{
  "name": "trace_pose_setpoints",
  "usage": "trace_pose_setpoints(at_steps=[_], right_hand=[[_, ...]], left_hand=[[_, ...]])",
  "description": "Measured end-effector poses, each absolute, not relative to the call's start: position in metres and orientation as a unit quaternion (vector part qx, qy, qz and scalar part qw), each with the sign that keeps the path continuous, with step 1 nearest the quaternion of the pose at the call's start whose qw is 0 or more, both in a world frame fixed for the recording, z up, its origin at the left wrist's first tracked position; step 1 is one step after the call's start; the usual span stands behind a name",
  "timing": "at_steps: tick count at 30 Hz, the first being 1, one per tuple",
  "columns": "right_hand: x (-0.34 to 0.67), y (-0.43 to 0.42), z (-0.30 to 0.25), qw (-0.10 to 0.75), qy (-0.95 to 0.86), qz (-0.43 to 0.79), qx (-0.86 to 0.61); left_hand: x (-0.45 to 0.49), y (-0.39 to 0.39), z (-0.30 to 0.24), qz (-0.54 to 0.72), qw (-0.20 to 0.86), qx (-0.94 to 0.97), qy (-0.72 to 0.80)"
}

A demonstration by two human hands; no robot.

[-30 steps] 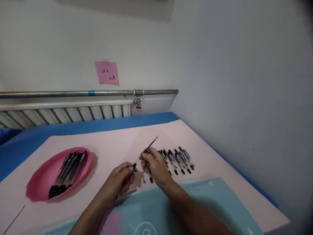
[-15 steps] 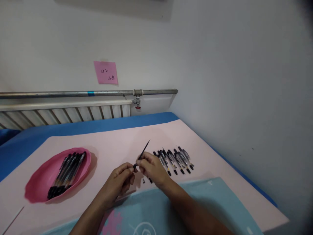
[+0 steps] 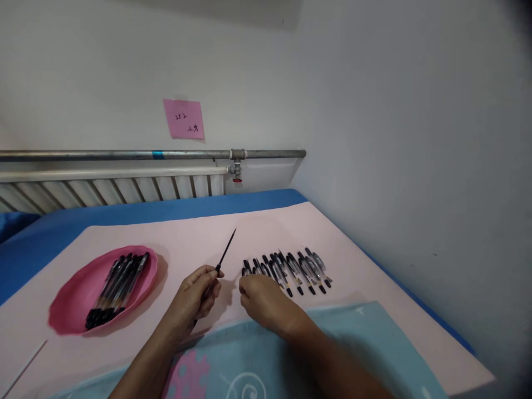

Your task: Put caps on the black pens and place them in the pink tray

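Note:
My left hand (image 3: 198, 293) is closed around a thin black pen refill (image 3: 226, 249), its pointed end slanting up and to the right. A darker, thicker piece sits at its base by the fingertips. My right hand (image 3: 266, 303) has its fingers curled in at the left end of a row of clear-barrelled black pens (image 3: 294, 267) on the pink sheet. What those fingers grip, if anything, is hidden behind the hand. The pens lie side by side, slanted, with loose small parts among them.
A pink oval dish (image 3: 75, 293) on the left holds several black pens (image 3: 118, 288). A white stick (image 3: 27, 363) lies at the front left. The teal cloth (image 3: 332, 343) covers the near edge. A radiator (image 3: 116, 188) and pipe stand behind; a wall rises at right.
My right hand has left the refill and moved down and right toward the pens. My left hand keeps the refill, now slightly farther left. The view has shifted a little.

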State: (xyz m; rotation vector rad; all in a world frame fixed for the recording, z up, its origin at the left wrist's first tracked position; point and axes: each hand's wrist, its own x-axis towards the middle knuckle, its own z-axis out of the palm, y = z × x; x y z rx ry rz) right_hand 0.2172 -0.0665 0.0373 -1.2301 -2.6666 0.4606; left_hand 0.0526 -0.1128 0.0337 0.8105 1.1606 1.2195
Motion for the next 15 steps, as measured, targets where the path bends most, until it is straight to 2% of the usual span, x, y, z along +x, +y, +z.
trace_pose_setpoints(at_steps=[6, 11, 15], right_hand=[[0.214, -0.084, 0.027, 0.004, -0.914, 0.112, -0.389], [0.212, -0.088, 0.020, 0.016, -0.908, 0.125, -0.400], [0.209, -0.088, 0.021, 0.027, -0.911, 0.126, -0.392]], left_hand=[[0.050, -0.112, 0.032, 0.529, 0.612, 0.336, 0.482], [0.044, -0.112, 0.038, 0.545, 0.679, 0.279, 0.405], [0.044, -0.113, 0.037, 0.542, 0.649, 0.320, 0.428]])
